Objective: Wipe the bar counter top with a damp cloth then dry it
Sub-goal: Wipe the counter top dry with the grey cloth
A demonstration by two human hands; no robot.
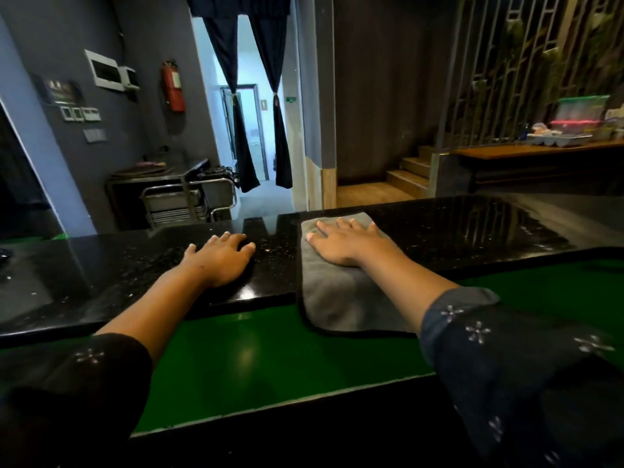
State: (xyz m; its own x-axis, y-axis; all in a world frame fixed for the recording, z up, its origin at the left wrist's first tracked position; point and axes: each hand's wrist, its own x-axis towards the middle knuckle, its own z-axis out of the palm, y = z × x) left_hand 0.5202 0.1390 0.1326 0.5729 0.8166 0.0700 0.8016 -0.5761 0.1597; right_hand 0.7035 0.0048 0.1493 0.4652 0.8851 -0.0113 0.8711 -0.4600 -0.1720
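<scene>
A black speckled bar counter top [456,231] runs across the view. A grey cloth [334,298] lies flat on it, its near end hanging over the counter's front edge. My right hand [344,243] presses flat on the far part of the cloth, fingers spread. My left hand [219,258] rests palm down on the bare counter to the left of the cloth, holding nothing. Wet streaks shine on the counter at the right.
A lower green shelf [236,359] lies below the counter's front edge. Beyond the counter stand a metal trolley [182,201], a curtained doorway [250,130], steps [408,173] and a wooden table with plastic boxes [580,123] at the far right.
</scene>
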